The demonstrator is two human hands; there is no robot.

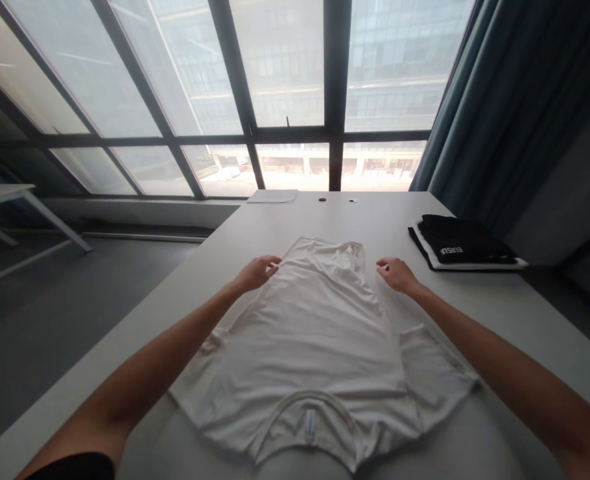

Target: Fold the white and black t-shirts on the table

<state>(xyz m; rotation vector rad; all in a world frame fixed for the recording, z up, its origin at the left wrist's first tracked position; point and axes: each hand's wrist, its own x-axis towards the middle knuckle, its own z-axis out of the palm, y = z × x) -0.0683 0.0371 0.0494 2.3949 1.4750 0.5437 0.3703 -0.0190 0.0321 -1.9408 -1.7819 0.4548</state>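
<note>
One white T-shirt [319, 327] lies spread on the tabletop [375, 220], collar [311, 395] nearest, rumpled toward the hem [325, 244] — I'd tug both sides evenly to draw those creases out. At its far left edge sits my left hand [257, 273], whether pinching I can't tell — my right hand [397, 275], loosely curled and empty, hovers just beside the shirt.

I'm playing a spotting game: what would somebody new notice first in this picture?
Probably the big white shirt in the middle, spread on the white table with its collar nearest the viewer. Next, the bright windows beyond the table, with a dark blue curtain on the right. Then the folded black cloth with pale lettering, near the table's right edge.
</note>
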